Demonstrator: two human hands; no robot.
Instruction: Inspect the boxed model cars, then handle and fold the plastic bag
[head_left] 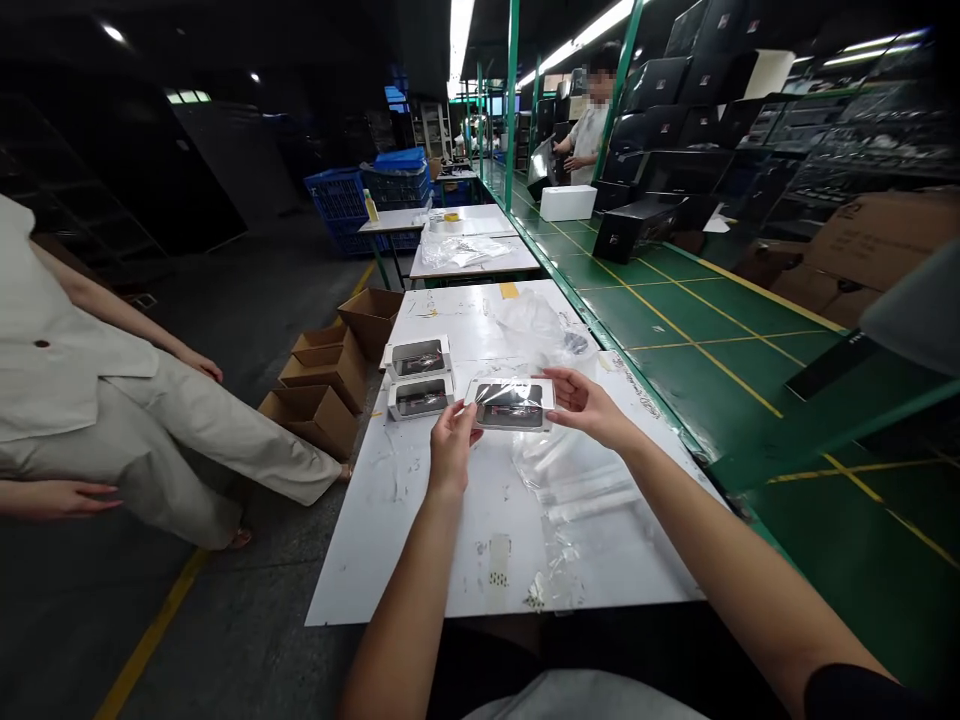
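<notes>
Between my two hands is a white window box (512,412) with a dark inside and a shiny clear front. My left hand (451,445) grips its left end, thumb on the front. At the right end my right hand (583,405) has its fingers curved round the edge, with thumb and fingertips at the box. What lies inside the box is too small to make out. Two similar boxes, a rear window box (418,357) and a nearer window box (421,396), rest just left on the white table (375,560). Clear plastic bags (574,480) lie under and beside my right hand.
Open cardboard boxes (322,415) stand on the floor along the table's left edge. A person (97,400) stands at the left. The green conveyor (675,330) runs along the right, with a white box (568,203), black boxes and another person (589,135) farther off.
</notes>
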